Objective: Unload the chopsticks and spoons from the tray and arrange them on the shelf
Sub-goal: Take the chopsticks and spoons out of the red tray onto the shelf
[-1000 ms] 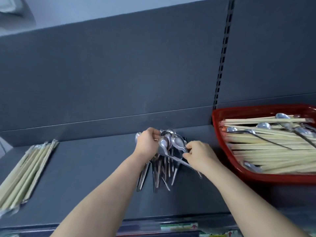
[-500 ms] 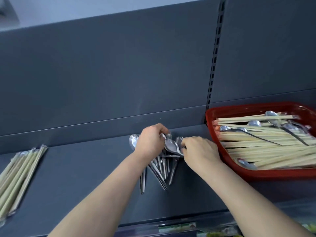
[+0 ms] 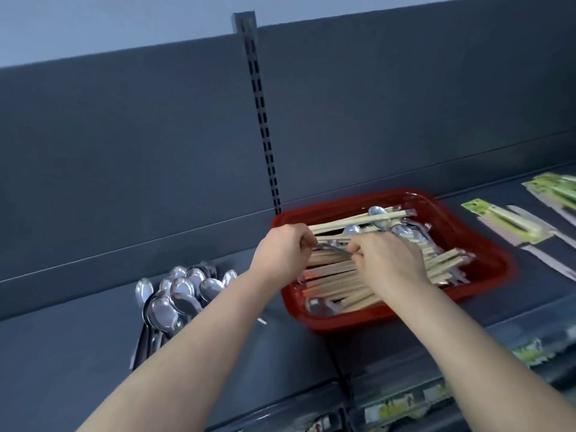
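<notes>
A red tray (image 3: 491, 272) sits on the dark shelf (image 3: 71, 353), full of wrapped wooden chopsticks (image 3: 333, 280) with metal spoons mixed in. Both my hands are over its left half. The curled fingers of my left hand (image 3: 282, 252) hold the left ends of some chopsticks. My right hand (image 3: 389, 260) pinches the thin handle of a spoon (image 3: 330, 247) that lies between the two hands. Left of the tray, a pile of spoons (image 3: 180, 294) lies on the shelf, bowls toward the back wall, partly hidden by my left forearm.
Packaged knives with green cards (image 3: 514, 227) lie on the shelf right of the tray. A slotted upright (image 3: 265, 129) runs up the grey back panel behind the tray. Price labels (image 3: 402, 406) line the shelf's front edge.
Both hands have left the spoon pile and moved right to the red tray. The view has swung right, so the chopstick bundle at the far left is out of sight.
</notes>
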The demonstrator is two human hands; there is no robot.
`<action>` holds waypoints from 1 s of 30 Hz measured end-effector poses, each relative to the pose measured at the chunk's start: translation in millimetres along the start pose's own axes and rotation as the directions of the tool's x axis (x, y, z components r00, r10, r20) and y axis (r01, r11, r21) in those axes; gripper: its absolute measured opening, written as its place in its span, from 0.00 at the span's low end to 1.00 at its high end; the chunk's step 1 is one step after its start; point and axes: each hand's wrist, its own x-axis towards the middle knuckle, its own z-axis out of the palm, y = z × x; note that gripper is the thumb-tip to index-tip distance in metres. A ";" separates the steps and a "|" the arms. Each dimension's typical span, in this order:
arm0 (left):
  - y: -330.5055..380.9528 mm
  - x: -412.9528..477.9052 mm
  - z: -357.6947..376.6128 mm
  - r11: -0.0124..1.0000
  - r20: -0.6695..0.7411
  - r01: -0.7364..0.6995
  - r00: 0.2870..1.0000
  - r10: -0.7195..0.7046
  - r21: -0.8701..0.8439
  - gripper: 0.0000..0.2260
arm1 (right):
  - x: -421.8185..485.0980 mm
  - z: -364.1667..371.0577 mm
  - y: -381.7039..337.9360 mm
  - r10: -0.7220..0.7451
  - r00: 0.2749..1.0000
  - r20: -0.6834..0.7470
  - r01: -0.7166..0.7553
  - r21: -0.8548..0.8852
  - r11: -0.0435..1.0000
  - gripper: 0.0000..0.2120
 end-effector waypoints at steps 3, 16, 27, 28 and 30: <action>22.4 10.7 13.2 0.999 0.083 -0.012 0.997 0.009 0.040 0.09 | 2.1 -7.3 27.4 -0.035 0.989 0.146 0.026 0.062 0.998 0.08; 4.0 -2.9 0.0 0.976 -0.247 0.207 0.944 -0.217 -0.068 0.09 | 10.3 17.5 -3.4 -0.364 0.828 0.426 0.243 0.314 0.918 0.07; 22.1 6.6 1.6 0.977 -0.206 0.209 0.955 -0.215 -0.048 0.08 | 65.3 3.8 1.8 0.075 0.997 0.003 -0.060 0.636 0.769 0.10; 23.0 8.6 3.6 0.974 -0.191 0.220 0.956 -0.225 -0.043 0.08 | 66.8 7.3 5.6 0.100 0.994 0.030 -0.094 0.687 0.721 0.09; 23.1 11.8 8.9 0.969 -0.169 0.245 0.954 -0.246 -0.029 0.09 | 67.9 13.2 16.5 0.138 0.988 0.069 -0.143 0.737 0.660 0.07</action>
